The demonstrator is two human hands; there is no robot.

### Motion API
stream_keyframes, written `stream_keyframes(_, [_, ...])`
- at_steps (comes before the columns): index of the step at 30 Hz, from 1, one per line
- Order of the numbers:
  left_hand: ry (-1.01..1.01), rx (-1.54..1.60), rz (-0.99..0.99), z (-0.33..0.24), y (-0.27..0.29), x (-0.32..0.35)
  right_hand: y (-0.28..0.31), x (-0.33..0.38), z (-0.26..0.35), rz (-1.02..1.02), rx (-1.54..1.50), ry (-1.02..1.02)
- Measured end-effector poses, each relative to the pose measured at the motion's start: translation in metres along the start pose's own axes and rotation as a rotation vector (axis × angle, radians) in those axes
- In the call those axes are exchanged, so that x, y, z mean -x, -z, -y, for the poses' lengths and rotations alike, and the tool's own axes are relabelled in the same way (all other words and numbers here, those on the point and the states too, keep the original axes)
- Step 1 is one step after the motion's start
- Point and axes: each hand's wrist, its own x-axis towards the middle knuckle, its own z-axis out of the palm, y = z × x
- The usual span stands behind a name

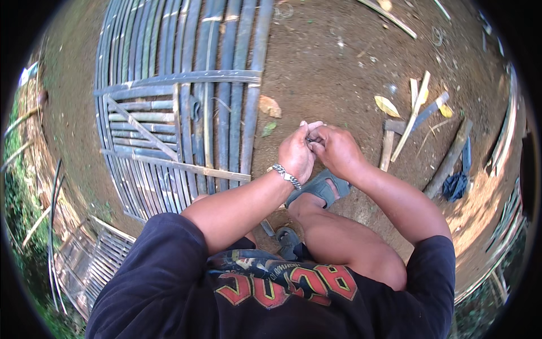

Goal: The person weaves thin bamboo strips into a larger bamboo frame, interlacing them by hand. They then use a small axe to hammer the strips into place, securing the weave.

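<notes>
The right hand (339, 148) pinches a small dark piece (310, 139) at the left hand's (294, 153) palm; left grip and the piece's long axis can't be told. Beyond, a bamboo-slat panel's (224, 121) slats run forward.

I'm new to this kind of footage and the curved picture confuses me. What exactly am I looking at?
There is no machine here, just a person's two bare hands. The single picture comes from a wide fisheye camera worn on the head, looking down, so straight edges bend toward the rim.

The left hand, with a bracelet at its wrist, meets the right hand in front of the body. A small dark thing shows between the fingers, too small to identify; which hand grips it is unclear.

On the bare ground, a slatted panel lies to the left, while a pale wooden strip and a yellow leaf lie to the right.
</notes>
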Motion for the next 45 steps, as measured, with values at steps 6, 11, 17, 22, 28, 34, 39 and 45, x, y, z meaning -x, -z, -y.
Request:
stream_keyframes(6, [-0.113, 0.235, -0.037, -0.061, 0.071, 0.001, -0.054, -0.065, 0.048, 0.05, -0.005, 0.177])
stream_keyframes(11, [-0.167, 0.392, 0.273, -0.094, 0.143, -0.02, -0.093, -0.103, 0.074, 0.008, -0.11, 0.07])
stream_keyframes(17, [-0.197, 0.446, 0.044, -0.118, 0.156, -0.019, -0.076, -0.114, 0.036, -0.149, -0.109, -0.246])
stream_keyframes(22, [-0.163, 0.472, 0.127, -0.12, 0.162, -0.018, -0.066, -0.117, 0.002, -0.351, 0.52, 0.14])
stream_keyframes(28, [-0.17, 0.587, 0.183, -0.117, 0.167, -0.011, -0.117, -0.113, 0.071, -0.178, 0.228, 0.201])
stream_keyframes(34, [-0.233, 0.619, 0.203, -0.11, 0.177, -0.011, -0.156, -0.113, 0.091, -0.188, 0.163, 0.145])
stream_keyframes(39, [-0.234, 0.629, 0.124, -0.098, 0.187, -0.005, -0.168, -0.099, 0.091, -0.174, 0.043, 0.116])
stream_keyframes(45, [-0.217, 0.536, 0.039, -0.079, 0.215, 0.001, -0.177, -0.093, 0.078, -0.131, -0.492, -0.182])
